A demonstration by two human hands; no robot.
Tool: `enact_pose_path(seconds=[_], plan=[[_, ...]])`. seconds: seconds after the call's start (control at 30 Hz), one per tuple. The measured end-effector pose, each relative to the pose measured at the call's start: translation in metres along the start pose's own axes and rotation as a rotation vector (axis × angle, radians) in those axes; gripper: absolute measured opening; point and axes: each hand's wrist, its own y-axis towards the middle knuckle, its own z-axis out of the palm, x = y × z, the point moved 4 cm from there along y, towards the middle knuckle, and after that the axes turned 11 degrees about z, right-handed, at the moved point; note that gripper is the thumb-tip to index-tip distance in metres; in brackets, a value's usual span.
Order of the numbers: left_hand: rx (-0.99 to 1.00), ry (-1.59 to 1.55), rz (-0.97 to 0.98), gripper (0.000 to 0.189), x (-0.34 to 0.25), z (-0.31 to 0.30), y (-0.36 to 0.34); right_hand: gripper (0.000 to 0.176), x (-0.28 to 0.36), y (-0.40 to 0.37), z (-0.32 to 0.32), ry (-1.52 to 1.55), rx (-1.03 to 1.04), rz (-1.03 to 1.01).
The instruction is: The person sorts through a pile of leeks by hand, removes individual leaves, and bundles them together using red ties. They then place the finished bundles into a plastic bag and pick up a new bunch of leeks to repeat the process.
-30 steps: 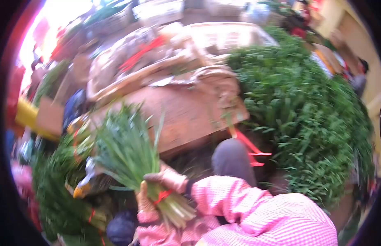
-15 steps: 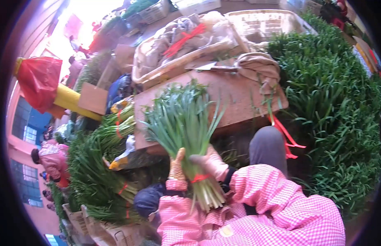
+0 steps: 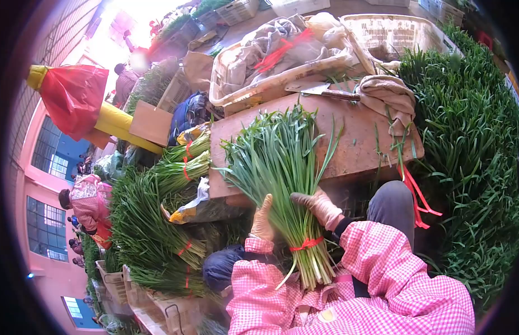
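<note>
A bundle of Chinese chives [image 3: 284, 167] stands tilted in front of me, its leafy tops over a wooden board [image 3: 360, 137] and its pale stem ends towards my lap. A red band [image 3: 306, 244] is tied round the lower stems. My left hand [image 3: 263, 220], gloved, is wrapped round the left side of the bundle above the band; some fingers are hidden behind the leaves. On the opposite side, my gloved right hand [image 3: 320, 207] grips it with the thumb across the front. At the board's far edge lies a cleaver [image 3: 321, 91], beside a crumpled cloth [image 3: 387, 100].
Tied chive bundles [image 3: 159, 223] are heaped at my left, and a large pile of loose greens [image 3: 466, 145] fills the right. Red ties [image 3: 418, 198] hang from the board's right corner. Behind it sits a crate of cloths [image 3: 287, 86]. Another person [image 3: 92, 201] is at far left.
My view has turned, so the surroundings appear shifted right. The chives' leaves look more fanned out, and my hands sit slightly farther apart on the bundle.
</note>
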Motion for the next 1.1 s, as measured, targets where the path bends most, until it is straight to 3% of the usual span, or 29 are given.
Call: enact_pose_path(seconds=[0.1,0.13,0.17,0.23,0.3,0.33,0.4,0.43,0.47,0.5,0.53,0.57,0.67,0.7,0.8,0.9,1.0,1.07,1.1], plan=[[-0.072,0.149,0.11,0.046,0.006,-0.006,0.014,0.048,0.011,-0.012,0.016,-0.01,0.031,0.024],[-0.157,0.315,0.227,0.043,0.0,-0.002,0.012,0.049,0.018,-0.016,0.022,-0.055,0.051,-0.026],[-0.089,0.284,0.176,0.042,-0.006,0.009,0.007,0.052,0.023,-0.018,0.027,-0.046,0.056,-0.09],[0.015,0.351,0.265,0.043,-0.036,0.059,-0.017,0.055,0.045,-0.038,0.038,-0.074,0.029,-0.211],[0.147,0.119,0.279,0.043,-0.053,0.098,-0.03,0.059,0.06,-0.046,0.04,-0.312,-0.125,-0.346],[0.199,0.119,0.319,0.046,-0.061,0.105,-0.027,0.05,0.068,-0.05,0.043,-0.323,-0.042,-0.486],[0.187,0.301,0.345,0.047,-0.076,0.136,-0.048,0.042,0.056,-0.056,0.017,-0.241,0.316,-0.452],[0.264,0.545,0.591,0.051,-0.087,0.145,-0.048,0.044,0.052,-0.053,-0.002,-0.183,0.52,-0.417],[0.253,0.999,0.72,0.056,-0.091,0.138,-0.046,0.04,0.071,-0.066,0.008,-0.144,0.441,-0.392],[0.266,0.643,0.815,0.069,-0.107,0.169,-0.069,0.038,0.089,-0.078,0.016,-0.103,0.362,-0.368],[0.311,0.326,0.722,0.075,-0.101,0.174,-0.072,0.045,0.083,-0.06,-0.025,-0.129,0.483,-0.451],[0.38,-0.005,0.633,0.081,-0.097,0.179,-0.07,0.045,0.093,-0.06,-0.027,-0.097,0.479,-0.464],[0.534,-0.127,0.827,0.088,-0.132,0.178,-0.083,0.048,0.124,-0.065,0.023,-0.126,0.381,-0.581],[0.524,0.188,1.179,0.086,-0.146,0.173,-0.091,0.049,0.129,-0.066,0.053,-0.203,0.298,-0.678],[0.486,0.037,1.229,0.082,-0.191,0.139,-0.108,0.053,0.136,-0.051,0.128,-0.433,0.187,-0.936],[0.255,0.25,1.282,0.08,-0.236,0.08,-0.126,0.032,0.104,-0.001,0.178,-0.677,0.198,-1.235],[0.049,0.258,1.388,0.079,-0.266,0.003,-0.148,0.025,0.05,0.026,0.261,-0.623,0.455,-0.938],[-0.067,0.212,1.362,0.075,-0.273,-0.058,-0.161,0.029,0.002,0.013,0.322,-0.468,0.614,-0.37],[-0.122,0.215,1.318,0.072,-0.274,-0.091,-0.167,0.032,-0.025,0.002,0.347,-0.442,0.614,-0.25]])
